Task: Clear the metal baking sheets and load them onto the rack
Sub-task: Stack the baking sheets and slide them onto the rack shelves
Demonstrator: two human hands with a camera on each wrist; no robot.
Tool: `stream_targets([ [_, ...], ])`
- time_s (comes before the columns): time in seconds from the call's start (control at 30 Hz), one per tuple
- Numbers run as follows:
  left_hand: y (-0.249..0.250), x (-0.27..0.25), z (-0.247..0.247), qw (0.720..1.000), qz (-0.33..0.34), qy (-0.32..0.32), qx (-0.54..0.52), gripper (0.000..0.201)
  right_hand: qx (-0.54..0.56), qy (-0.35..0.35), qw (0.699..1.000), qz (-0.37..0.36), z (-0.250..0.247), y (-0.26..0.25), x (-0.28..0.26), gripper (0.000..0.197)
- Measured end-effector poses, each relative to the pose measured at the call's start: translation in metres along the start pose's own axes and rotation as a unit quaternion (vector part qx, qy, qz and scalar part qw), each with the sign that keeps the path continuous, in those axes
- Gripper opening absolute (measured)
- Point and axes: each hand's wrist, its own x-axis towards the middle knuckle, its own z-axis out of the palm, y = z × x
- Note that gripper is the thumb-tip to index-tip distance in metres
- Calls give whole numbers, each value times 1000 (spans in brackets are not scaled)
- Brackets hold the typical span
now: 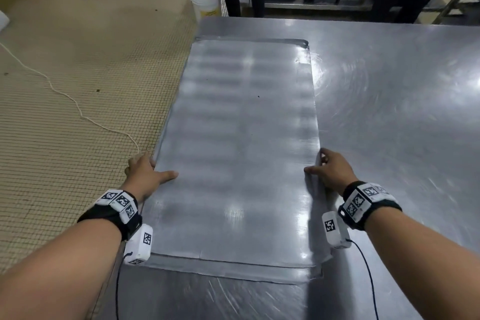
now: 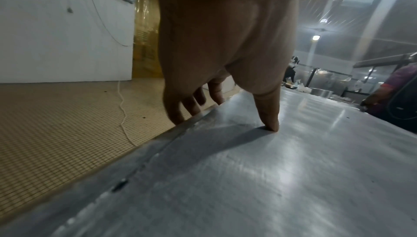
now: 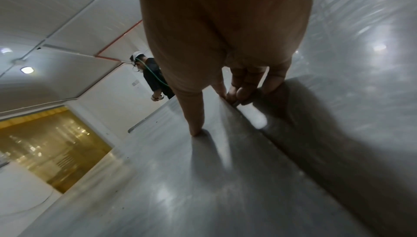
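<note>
baking sheet (image 1: 241,138) bare, dull grey, both hands pinching its long edges

The baking sheet (image 1: 241,138) is dull brushed metal; the table (image 1: 389,101) is glossier, swirl-scratched steel.

Baking sheet (image 1: 241,138) flat on steel table (image 1: 402,99), along its left edge; left hand (image 1: 145,171) grips left rim, thumb on top; right hand (image 1: 332,171) grips right rim (fingers under edge); white cord (image 1: 65,93) on tiled floor (image 1: 78,60).
</note>
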Motion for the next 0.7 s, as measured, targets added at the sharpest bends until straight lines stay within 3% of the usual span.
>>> stream_targets([
  [0.13,-18,-4,-4,998,-2,11,-58,58,-15,0,1000,-19,11,-12,-4,41],
  [0.3,-13,-7,-8,998,13,37,-52,69,-64,17,998,-23,21,-17,-10,38],
  [0.37,-15,-6,-9,996,-2,22,-82,69,-75,33,997,-14,24,-18,-16,35],
  [0.53,-36,9,0,975,-35,-29,-218,90,-78,48,996,-10,24,-11,-30,25],
  [0.7,-27,-23,9,970,0,-76,-230,98,-92,49,995,12,9,13,-51,19],
])
